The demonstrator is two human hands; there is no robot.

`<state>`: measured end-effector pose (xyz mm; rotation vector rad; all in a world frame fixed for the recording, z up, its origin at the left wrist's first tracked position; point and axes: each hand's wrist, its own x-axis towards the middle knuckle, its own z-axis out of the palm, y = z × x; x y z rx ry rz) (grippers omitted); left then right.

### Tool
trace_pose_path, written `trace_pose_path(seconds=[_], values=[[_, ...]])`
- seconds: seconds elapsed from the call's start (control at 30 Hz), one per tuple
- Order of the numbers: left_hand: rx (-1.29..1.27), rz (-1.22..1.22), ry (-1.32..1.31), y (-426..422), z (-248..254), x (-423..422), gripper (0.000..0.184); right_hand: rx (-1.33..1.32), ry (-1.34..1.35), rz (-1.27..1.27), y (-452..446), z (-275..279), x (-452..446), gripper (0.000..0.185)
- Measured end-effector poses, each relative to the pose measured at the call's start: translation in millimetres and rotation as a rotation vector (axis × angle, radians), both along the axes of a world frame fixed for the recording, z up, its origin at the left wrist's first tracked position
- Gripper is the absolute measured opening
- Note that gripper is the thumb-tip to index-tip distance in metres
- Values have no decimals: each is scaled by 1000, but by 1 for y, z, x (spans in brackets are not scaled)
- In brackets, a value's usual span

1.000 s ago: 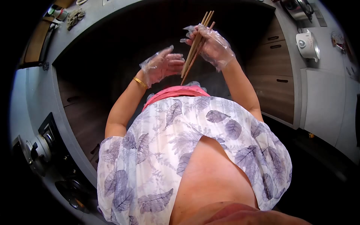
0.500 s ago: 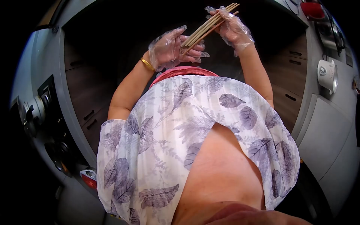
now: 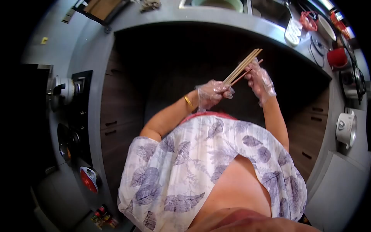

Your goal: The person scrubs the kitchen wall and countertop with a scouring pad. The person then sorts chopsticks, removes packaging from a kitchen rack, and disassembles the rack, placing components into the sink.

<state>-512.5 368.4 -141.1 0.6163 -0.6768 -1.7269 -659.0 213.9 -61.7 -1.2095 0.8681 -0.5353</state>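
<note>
Several wooden chopsticks [image 3: 242, 67] slant up and to the right in front of my body, one of them redder than the rest. My left hand [image 3: 215, 92], in a clear plastic glove with a gold bangle at the wrist, is closed around their lower ends. My right hand [image 3: 258, 79], gloved the same way, is at the upper part of the bundle with its fingers curled against the reddish chopstick. Below the hands shows the top of a red waist cloth [image 3: 208, 115].
A grey counter [image 3: 170, 17] curves across the top, with a basin [image 3: 218, 4] and white slotted item [image 3: 293, 31]. On the right stand a red container [image 3: 337, 58] and white cooker [image 3: 346, 129]. A stove [image 3: 82, 116] and red-and-white package [image 3: 89, 179] are on the left.
My left hand has closed on the lower ends of the chopsticks. The view has shifted, showing more of the counter at the top.
</note>
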Motion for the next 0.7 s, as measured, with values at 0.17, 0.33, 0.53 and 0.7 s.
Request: trace_pose_path(seconds=[0.17,0.33,0.53,0.7], values=[[76,261,-30,20,14,14,23,-1490,60,-118,45,-8,8,36],[-28,23,255,72,9,26,19,-2073,43,326,102,-28,22,35],[86,-10,205,36,2,5,19,-1983,64,355,62,-38,2,43],[162,-53,137,37,8,8,22,-2071,413,317,70,-30,-9,32]])
